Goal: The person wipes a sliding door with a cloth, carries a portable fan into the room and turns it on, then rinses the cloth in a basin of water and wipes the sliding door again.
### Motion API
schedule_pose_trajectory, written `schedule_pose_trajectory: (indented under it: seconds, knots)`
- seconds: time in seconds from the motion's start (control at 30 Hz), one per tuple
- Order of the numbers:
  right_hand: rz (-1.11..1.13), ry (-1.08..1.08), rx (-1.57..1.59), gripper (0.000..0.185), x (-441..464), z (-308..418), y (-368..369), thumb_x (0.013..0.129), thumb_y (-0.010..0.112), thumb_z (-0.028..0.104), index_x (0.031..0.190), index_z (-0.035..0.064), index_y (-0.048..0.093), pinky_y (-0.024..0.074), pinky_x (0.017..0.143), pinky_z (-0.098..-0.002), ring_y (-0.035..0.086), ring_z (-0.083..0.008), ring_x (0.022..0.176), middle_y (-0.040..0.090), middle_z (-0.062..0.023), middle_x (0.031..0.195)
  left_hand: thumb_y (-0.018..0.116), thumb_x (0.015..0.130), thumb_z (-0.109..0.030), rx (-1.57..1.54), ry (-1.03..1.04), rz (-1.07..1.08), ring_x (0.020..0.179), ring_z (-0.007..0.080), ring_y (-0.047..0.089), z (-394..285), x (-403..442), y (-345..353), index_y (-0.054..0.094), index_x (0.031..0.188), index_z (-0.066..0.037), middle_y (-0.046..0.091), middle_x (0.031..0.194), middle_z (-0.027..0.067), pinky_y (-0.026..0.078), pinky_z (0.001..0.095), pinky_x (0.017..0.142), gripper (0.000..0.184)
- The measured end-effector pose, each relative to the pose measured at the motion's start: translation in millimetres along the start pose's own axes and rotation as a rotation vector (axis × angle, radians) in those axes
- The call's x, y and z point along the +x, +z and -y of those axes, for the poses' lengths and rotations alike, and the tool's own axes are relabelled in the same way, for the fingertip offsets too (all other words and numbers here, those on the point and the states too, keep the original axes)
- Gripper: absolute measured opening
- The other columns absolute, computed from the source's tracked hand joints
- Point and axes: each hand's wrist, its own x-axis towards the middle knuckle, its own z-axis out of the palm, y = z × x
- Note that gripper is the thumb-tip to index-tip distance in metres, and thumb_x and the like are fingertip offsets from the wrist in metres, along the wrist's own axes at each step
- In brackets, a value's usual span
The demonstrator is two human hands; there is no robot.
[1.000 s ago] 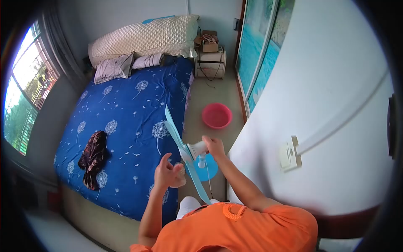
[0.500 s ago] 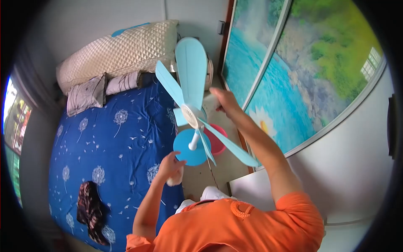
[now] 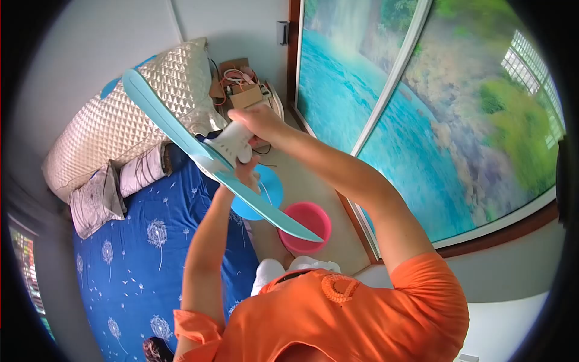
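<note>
A small pedestal fan with pale blue blades [image 3: 172, 130] stands in front of me, tilted so its blades show nearly edge-on. My right hand [image 3: 260, 122] is closed on the back of its white motor housing [image 3: 231, 143]. Just below the housing, my left hand [image 3: 246, 174] has its fingers curled at the fan's neck, partly hidden behind a blade. The fan's round blue base [image 3: 271, 188] shows beneath the left hand. One lower blade reaches out over a pink bucket [image 3: 307, 211] on the floor.
To the left is a bed with a dark blue sheet [image 3: 136, 265], pillows [image 3: 96, 202] and a quilted headboard [image 3: 120, 114]. Behind the fan, a cardboard box with cables [image 3: 244, 93] sits on a small stand. Picture-covered sliding doors [image 3: 386, 133] line the right side.
My right hand has come from beside the fan onto its motor housing. My left hand has risen from the base's edge to the neck. The fan head has turned, and my view has shifted.
</note>
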Motion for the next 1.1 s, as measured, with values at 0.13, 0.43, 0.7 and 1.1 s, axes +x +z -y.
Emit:
schedule_pose_trajectory:
  seconds: [0.13, 0.43, 0.7, 1.1]
  knots:
    - [-0.035, 0.050, 0.300, 0.043, 45, -14, -45, 0.082, 0.041, 0.045, 0.083, 0.0039, 0.053, 0.0411, 0.037, -0.0207, 0.050, -0.0097, 0.041, 0.058, -0.0085, 0.061, 0.065, 0.069, -0.024, 0.512, 0.051, -0.101, 0.064, 0.0177, 0.058, 34, 91, -11, 0.059, 0.078, 0.001, 0.060, 0.066, 0.0088, 0.044, 0.0320, 0.058, 0.028]
    - [-0.388, -0.042, -0.602, 0.052, 157, -335, 32, 0.059, 0.062, 0.017, 0.107, 0.0044, 0.047, 0.0442, 0.074, -0.0397, 0.053, -0.0283, 0.091, 0.055, -0.0143, 0.094, 0.068, 0.066, -0.029, 0.438, 0.009, 0.180, 0.064, 0.0221, 0.058, 1, 252, -38, 0.057, 0.072, 0.003, 0.059, 0.068, 0.0125, 0.044, 0.0342, 0.060, 0.034]
    - [-0.608, 0.399, -0.643, 0.029, 171, -366, 29, 0.061, 0.059, 0.015, 0.088, 0.0072, 0.056, 0.0457, 0.064, -0.0385, 0.056, -0.0292, 0.077, 0.058, -0.0130, 0.084, 0.067, 0.069, -0.019, 0.383, 0.152, 0.341, 0.064, 0.0147, 0.055, -45, 326, -65, 0.057, 0.080, 0.002, 0.059, 0.072, 0.0087, 0.043, 0.0295, 0.058, 0.026]
    - [-0.442, 0.660, -0.037, 0.019, -74, -320, 33, 0.068, 0.059, 0.022, 0.075, 0.0042, 0.058, 0.0417, 0.052, -0.0272, 0.054, -0.0114, 0.057, 0.056, -0.0053, 0.062, 0.065, 0.071, -0.010, 0.072, -0.131, 0.370, 0.072, 0.0130, 0.053, 8, 404, -131, 0.057, 0.086, 0.001, 0.058, 0.080, 0.0053, 0.042, 0.0255, 0.068, 0.021]
